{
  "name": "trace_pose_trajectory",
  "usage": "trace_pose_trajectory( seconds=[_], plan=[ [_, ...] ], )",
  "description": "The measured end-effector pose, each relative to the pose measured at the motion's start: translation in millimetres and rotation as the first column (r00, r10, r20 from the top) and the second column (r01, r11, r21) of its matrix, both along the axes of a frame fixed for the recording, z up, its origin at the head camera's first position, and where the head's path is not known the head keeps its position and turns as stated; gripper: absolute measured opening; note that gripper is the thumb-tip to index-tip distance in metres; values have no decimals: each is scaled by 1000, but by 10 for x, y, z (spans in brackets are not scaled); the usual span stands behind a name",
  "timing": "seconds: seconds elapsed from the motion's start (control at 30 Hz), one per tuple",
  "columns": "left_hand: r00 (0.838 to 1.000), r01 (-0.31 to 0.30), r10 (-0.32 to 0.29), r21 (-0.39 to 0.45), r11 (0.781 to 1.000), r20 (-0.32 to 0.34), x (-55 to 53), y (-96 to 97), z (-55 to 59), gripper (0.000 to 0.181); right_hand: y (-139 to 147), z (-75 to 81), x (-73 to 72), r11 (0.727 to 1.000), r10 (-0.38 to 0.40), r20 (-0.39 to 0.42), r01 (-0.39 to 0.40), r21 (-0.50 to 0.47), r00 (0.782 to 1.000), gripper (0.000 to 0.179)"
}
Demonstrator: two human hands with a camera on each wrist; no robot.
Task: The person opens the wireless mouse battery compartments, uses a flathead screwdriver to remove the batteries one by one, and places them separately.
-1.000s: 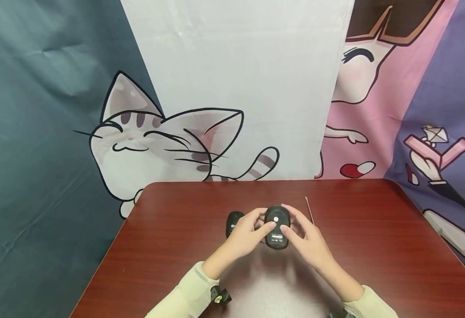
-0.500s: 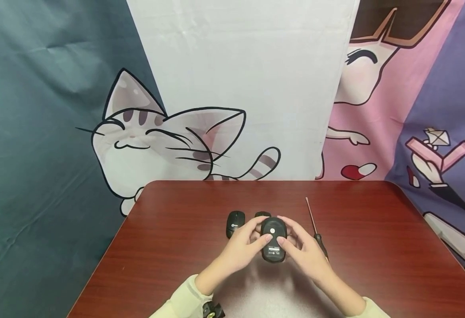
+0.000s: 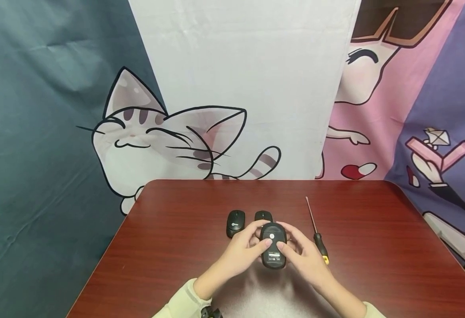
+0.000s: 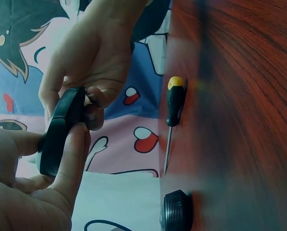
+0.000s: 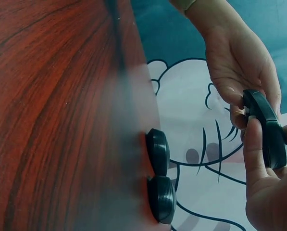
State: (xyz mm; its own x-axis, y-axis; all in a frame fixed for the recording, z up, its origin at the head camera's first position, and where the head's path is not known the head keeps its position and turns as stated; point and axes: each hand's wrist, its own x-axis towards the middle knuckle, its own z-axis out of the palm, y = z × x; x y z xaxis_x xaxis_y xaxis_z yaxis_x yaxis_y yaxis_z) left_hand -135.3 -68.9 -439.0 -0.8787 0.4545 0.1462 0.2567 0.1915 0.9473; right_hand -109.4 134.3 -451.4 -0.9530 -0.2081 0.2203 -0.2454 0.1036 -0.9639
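Observation:
Both hands hold a black computer mouse (image 3: 274, 256) above the table, its labelled underside turned up toward the head camera. The left hand (image 3: 242, 251) grips its left side, thumb on the underside and fingers curled beneath. On the other side the right hand (image 3: 305, 256) does the same, its thumb close to the left thumb. In both wrist views the mouse (image 4: 61, 132) appears edge-on between the fingers. Two more black mice lie behind the hands: one at the left (image 3: 236, 222), another (image 3: 263, 216) partly covered by the held mouse and left hand.
A screwdriver (image 3: 320, 245) with a black and yellow handle lies right of the right hand, its shaft pointing to the far edge. The reddish-brown table (image 3: 168, 247) ends at a cloth backdrop (image 3: 232, 79) printed with cartoon figures.
Both hands have drawn the held mouse down and nearer the body. The second mouse on the table and the screwdriver's handle have come into sight.

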Motion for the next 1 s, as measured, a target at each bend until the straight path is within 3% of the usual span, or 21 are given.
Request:
trace_pose_trajectory(
  seconds=[0.17, 0.4, 0.63, 0.8, 1.0],
  plan=[
    [1000, -4, 4, 11, 1000, 29, 6, 0, 17, 39, -10, -18, 27, 1000, -16, 40, 16, 13, 999, 48],
    [995, -88, 90, -60, 994, 31, 2, 13, 31, 24, -30, -71, 54, 1000, 3, 33, -3, 1, 999, 47],
    [983, -178, 171, -128, 976, -61, -22, 34, -12, 20, -54, -91, 76, 999, -27, 64, 26, 20, 998, 45],
    [976, -201, 187, -130, 971, -110, -29, 53, -33, 17, -78, -80, 84, 999, -38, 69, 38, 2, 997, 42],
    [976, -199, 186, -127, 972, -109, -36, 71, -37, 19, -97, -67, 85, 996, -84, 94, 84, 3, 992, 39]
  ],
)
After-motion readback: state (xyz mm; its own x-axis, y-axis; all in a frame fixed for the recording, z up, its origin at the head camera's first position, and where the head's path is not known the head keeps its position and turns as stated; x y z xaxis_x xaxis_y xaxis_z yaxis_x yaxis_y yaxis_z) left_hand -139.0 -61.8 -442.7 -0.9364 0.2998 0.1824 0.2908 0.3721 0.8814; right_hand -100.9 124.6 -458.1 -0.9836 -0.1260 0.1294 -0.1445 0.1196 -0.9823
